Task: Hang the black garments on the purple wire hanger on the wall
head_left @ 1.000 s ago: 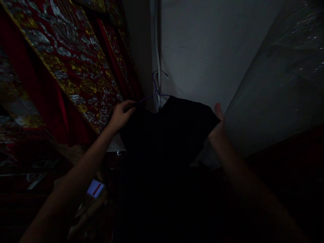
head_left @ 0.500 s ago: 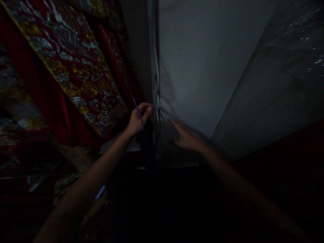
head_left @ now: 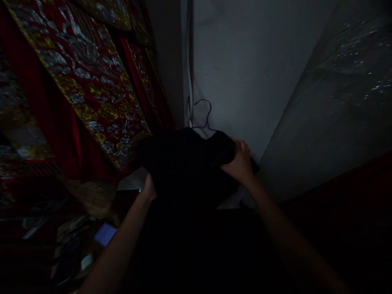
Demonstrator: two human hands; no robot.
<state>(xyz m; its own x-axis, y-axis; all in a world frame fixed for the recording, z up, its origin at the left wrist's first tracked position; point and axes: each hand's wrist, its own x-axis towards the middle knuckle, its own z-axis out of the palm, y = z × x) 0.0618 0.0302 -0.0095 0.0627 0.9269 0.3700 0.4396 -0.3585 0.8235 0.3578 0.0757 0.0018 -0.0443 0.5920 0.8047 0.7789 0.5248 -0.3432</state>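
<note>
A black garment (head_left: pixel 183 163) is spread in front of me on a purple wire hanger (head_left: pixel 207 120), whose hook stands up above the neckline. My right hand (head_left: pixel 240 161) grips the garment near its right shoulder, thumb on the near side and fingers over the far edge. At the garment's left side, my left hand (head_left: pixel 149 190) is closed on the cloth, its fingers mostly hidden behind it. The lower part of the garment melts into the dark, so its shape there cannot be made out.
Red cloth with silver and gold embroidery (head_left: pixel 88 77) hangs at the left. A pale wall (head_left: pixel 239 73) stands ahead, with a thin strip (head_left: pixel 190 61) running down it. Clear plastic sheeting (head_left: pixel 330 102) covers the right side. A lit screen (head_left: pixel 105 234) lies low at the left.
The hanger, earlier in my left hand, now stands upright inside the black garment, in front of the wall. Both hands have moved to the garment's sides and closed on its cloth; my right hand was open before.
</note>
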